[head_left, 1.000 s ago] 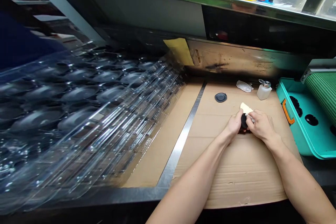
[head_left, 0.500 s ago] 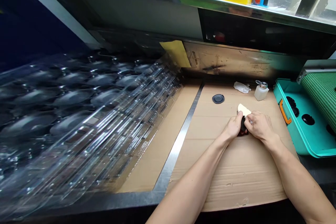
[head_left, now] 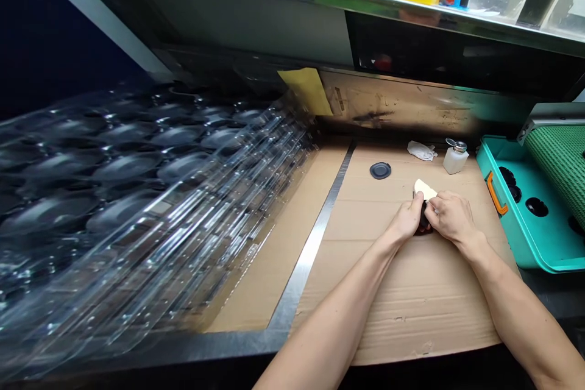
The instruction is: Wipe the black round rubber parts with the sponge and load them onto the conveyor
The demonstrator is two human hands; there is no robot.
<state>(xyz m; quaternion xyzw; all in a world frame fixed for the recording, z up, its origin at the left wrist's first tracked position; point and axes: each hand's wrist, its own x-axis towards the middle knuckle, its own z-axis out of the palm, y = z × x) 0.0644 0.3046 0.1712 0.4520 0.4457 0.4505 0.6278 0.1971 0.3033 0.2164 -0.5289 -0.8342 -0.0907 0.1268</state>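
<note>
Left of the hands, stacked clear blister trays [head_left: 137,177] cover much of the desk [head_left: 183,346]. Further right, the left hand [head_left: 404,222] is closed around a black disc [head_left: 423,219], which sits mostly hidden between the hands, just above the cardboard [head_left: 411,298]. The right hand [head_left: 450,216] pinches a pale cloth [head_left: 424,189] against it; wiping that disc looks like the step in hand. Beyond the hands lie a second black disc [head_left: 380,170], a crumpled wipe [head_left: 420,150] and a pump bottle [head_left: 456,159], with a teal tray [head_left: 512,244] furthest right.
</note>
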